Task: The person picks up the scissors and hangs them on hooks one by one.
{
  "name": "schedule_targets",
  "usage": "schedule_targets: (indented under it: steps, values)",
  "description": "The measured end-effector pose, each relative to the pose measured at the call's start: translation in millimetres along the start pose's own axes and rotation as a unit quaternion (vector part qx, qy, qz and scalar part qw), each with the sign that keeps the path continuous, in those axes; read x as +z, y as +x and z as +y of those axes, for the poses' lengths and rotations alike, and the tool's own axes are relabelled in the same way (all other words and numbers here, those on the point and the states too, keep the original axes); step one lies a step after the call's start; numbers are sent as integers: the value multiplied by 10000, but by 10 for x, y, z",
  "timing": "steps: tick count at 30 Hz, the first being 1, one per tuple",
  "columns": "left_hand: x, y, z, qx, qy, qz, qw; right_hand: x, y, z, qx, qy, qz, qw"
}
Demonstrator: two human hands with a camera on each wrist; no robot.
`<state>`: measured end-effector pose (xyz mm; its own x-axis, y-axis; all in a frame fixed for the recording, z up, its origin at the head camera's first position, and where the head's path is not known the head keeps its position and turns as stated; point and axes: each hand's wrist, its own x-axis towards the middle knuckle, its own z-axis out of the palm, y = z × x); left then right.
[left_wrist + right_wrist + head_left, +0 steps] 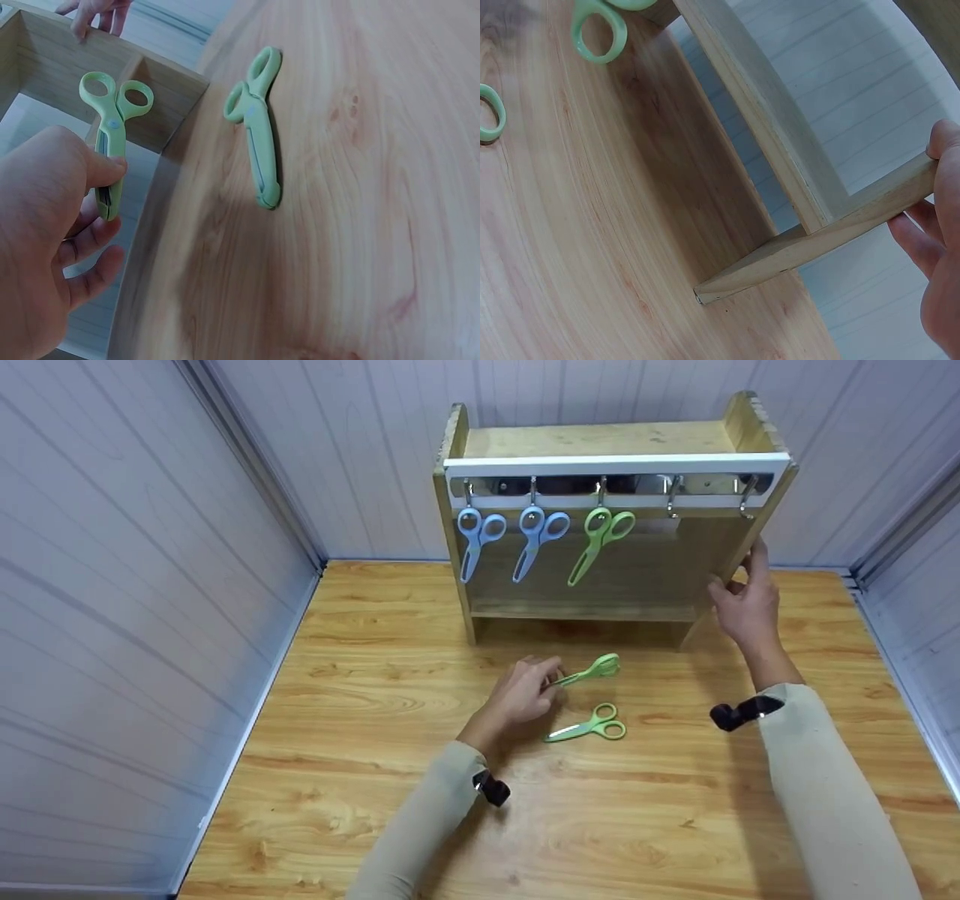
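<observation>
My left hand [523, 690] pinches a pair of green scissors [114, 124] by the blade end, handles pointing away from the palm, above the table in front of the rack. Just nearer to me, a second pair of green scissors [596, 727] lies flat on the table. My right hand [748, 600] grips the right side panel of the wooden rack [870, 196], thumb on one face and fingers on the other. From the rack's hook rail hang two blue scissors [532, 540] and one pair of green scissors [597, 544]; the two rightmost hooks [673, 499] hold nothing.
The rack stands on the wood-grain table [360, 675] near the back wall [360, 457]. A panelled wall [135, 585] rises along the left side, and another wall [922, 562] along the right. Black wrist cameras [491, 789] sit on both sleeves.
</observation>
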<state>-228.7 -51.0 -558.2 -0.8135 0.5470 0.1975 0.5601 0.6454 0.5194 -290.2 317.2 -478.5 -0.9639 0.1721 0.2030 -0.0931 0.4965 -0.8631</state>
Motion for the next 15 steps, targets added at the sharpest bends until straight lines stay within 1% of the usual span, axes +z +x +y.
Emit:
schedule_targets:
  steps: [9,15]
  values:
    - [-84,29,53,-47,-102,11,9999,-10,5,26,7,3,35,10000]
    - [-143,50,89,-53,-84,82,9999,-8,-26,32,-139,83,76,9998]
